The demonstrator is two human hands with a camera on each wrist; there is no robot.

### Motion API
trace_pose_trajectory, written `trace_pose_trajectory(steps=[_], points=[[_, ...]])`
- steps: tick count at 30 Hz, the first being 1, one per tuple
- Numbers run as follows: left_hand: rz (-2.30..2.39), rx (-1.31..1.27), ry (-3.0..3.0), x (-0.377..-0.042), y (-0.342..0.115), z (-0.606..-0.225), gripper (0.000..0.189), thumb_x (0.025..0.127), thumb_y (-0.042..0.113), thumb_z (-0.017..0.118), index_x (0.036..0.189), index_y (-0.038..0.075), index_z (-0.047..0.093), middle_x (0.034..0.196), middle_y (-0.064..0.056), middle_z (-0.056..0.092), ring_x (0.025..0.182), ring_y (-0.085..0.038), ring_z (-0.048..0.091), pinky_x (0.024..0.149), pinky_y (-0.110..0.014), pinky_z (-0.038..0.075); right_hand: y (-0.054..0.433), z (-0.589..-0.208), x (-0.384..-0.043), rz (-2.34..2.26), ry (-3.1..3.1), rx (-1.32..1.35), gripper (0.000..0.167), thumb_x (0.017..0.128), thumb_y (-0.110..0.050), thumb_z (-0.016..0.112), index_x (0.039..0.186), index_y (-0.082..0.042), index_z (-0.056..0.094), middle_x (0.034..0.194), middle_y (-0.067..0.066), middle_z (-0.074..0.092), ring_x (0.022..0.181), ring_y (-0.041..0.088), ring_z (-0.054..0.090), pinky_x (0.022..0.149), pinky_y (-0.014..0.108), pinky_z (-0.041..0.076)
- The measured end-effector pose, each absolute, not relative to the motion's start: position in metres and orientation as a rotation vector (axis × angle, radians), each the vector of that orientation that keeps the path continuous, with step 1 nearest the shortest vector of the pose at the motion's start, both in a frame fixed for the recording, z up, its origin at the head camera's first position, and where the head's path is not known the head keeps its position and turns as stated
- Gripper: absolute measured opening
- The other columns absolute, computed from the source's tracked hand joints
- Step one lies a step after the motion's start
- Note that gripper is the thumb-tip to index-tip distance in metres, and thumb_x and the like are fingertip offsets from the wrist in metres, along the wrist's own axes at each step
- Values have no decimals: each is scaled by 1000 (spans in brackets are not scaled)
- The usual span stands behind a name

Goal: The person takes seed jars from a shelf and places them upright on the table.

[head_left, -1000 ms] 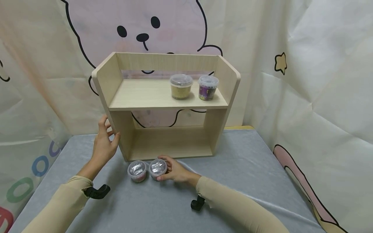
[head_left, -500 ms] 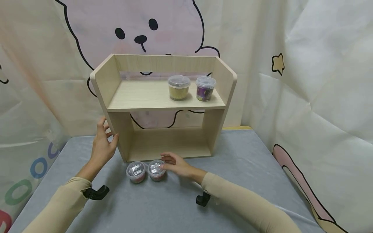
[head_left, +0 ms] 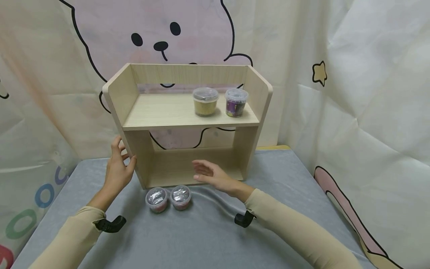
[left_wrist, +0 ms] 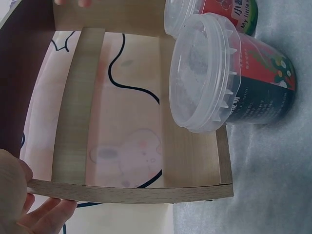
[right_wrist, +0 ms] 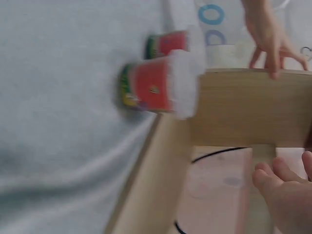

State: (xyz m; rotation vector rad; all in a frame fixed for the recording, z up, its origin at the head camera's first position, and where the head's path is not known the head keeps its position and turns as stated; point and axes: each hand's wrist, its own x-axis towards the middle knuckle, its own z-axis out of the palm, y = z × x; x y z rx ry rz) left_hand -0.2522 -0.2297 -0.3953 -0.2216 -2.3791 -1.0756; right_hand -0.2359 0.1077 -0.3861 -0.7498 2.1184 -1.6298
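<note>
Blue cloth [head_left: 188, 239] holds two tubs [head_left: 180, 198] left of the right hand [head_left: 216, 177]

"What is cut off?"

"In the left wrist view, the left grip [left_wrist: 17, 202] is cropped at the left and the farther tub [left_wrist: 228, 11] at the top; in the right wrist view, the right grip [right_wrist: 287, 200] is cropped at the right."

"Can the tubs [right_wrist: 152, 88] be read there?"

"No, both are blurred. In the head view, the purple tub's label [head_left: 234, 108] is too small to be read."

"And the bear drawing [head_left: 198, 33]?"

"It is partly covered by the shelf unit [head_left: 188, 74], and its top is cut off."
</note>
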Motion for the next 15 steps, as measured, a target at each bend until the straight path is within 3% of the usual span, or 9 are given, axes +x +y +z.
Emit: trace_pose_trajectory(steps=[8,15], points=[[-1075,-244,-2352,-251,-231,-395,78,97,-3,56,156,24,11,143,-37,47,115,-59,61,78,-69,56,124,-342,-235,-1686,2137,-793,60,101,-18,59,155,-9,35,160,16,39,151,33,37,122,50,36],[-1078,-242,-2361,-252,-231,-396,79,97,-2,56,156,25,11,144,-37,47,116,-59,60,79,-69,56,132,-303,-239,-1758,2173,-886,60,101,-14,56,155,-2,33,159,21,39,150,38,37,122,51,35]])
